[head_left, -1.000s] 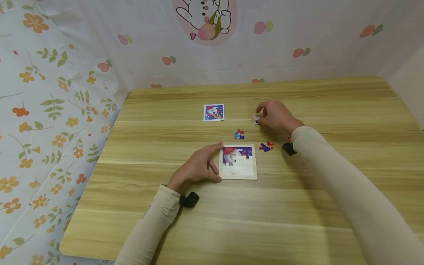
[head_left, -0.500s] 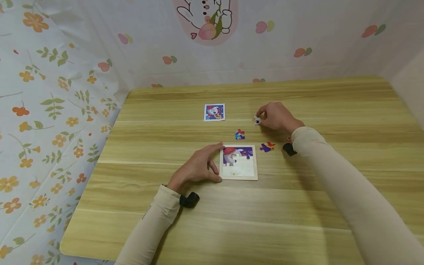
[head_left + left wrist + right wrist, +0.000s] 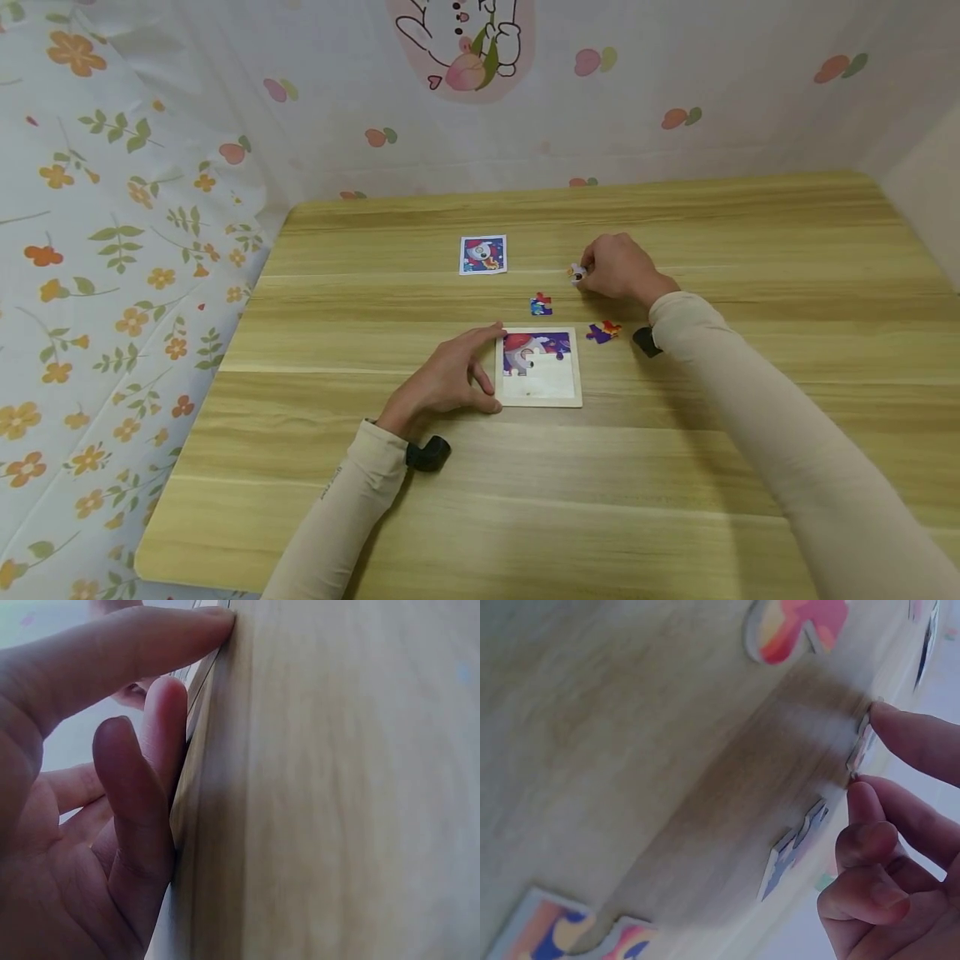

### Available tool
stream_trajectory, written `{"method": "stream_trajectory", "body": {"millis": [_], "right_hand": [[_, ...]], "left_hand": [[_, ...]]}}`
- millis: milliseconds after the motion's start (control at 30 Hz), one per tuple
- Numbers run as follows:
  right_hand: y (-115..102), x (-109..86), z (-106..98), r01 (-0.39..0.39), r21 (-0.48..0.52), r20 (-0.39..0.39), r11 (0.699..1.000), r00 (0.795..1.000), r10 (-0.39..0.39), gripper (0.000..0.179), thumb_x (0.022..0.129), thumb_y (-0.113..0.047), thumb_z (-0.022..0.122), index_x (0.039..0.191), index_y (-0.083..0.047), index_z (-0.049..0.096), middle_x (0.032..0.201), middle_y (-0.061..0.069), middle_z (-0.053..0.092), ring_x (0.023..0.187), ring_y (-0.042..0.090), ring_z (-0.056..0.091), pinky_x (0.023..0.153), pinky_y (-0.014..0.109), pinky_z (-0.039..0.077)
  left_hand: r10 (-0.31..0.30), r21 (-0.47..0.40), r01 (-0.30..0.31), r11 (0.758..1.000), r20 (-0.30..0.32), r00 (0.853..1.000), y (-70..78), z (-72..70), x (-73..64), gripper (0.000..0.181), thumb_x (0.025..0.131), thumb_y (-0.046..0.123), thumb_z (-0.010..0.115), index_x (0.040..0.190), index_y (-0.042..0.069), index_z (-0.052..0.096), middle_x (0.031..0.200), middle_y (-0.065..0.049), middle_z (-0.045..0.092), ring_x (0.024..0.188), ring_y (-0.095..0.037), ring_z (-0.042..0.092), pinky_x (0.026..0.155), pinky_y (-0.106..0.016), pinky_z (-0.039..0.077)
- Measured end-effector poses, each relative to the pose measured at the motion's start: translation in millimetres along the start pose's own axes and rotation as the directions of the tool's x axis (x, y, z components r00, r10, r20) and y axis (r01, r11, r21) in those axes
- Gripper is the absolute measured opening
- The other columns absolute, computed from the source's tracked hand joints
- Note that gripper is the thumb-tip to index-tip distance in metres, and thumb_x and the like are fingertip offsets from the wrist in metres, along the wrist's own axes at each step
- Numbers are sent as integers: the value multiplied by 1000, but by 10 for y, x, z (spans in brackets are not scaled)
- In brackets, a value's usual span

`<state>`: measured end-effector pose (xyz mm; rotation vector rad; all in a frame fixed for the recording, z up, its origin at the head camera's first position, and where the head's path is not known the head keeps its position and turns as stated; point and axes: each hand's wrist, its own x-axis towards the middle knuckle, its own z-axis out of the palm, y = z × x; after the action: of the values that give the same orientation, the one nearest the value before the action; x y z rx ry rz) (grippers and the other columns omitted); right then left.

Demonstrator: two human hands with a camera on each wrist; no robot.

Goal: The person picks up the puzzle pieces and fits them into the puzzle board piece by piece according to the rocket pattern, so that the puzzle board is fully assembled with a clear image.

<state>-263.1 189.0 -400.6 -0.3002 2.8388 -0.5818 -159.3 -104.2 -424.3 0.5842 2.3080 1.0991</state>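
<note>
Wooden tray [image 3: 551, 381], puzzle pieces [image 3: 517, 352] partly filling it, left fingers [image 3: 481, 337] touching

Soft, even light washes the tabletop [image 3: 570, 500], a faint shadow falling beside the right sleeve [image 3: 795, 442], while both wrist views appear hazy and slightly blurred.

On the table [image 3: 570, 500], the puzzle frame [image 3: 540, 402] lies against the left hand [image 3: 446, 371] at its left edge. Behind it lie one piece [image 3: 541, 304] and, farther back to the left, the card [image 3: 483, 254]; just right, a second piece [image 3: 603, 332]. Behind and to the right, a third piece [image 3: 576, 273] sits between the right hand's [image 3: 621, 268] fingertips.
</note>
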Motion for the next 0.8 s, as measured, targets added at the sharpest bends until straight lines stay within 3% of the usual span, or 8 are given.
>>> {"method": "stream_trajectory", "body": {"millis": [400,600,800], "right_hand": [[11,10,13,43,76,-46,996,998,-39,24,86,-12,74,106,-3,66,98,17,70,93,32,61,88,47,48],[8,-1,26,38,128,-79,991,996,-28,12,87,-5,66,99,-5,67,91,16,73,85,27,63,76,35,47],[33,-26,3,32,249,-72,968,997,-15,15,90,-4,59,99,-3,70,88,16,75,67,21,65,59,27,46]], "left_hand": [[-2,15,2,1000,3,1000,-7,-11,-4,102,72,7,89,157,18,34,164,0,33,73,-6,69,106,-42,45],[6,16,-6,1000,6,1000,-22,-7,3,102,72,7,89,157,17,33,162,-2,37,73,-6,69,112,-45,40],[7,18,-7,1000,5,1000,-26,-6,7,101,72,7,89,157,17,34,161,-3,37,73,-5,69,118,-47,35]]}}
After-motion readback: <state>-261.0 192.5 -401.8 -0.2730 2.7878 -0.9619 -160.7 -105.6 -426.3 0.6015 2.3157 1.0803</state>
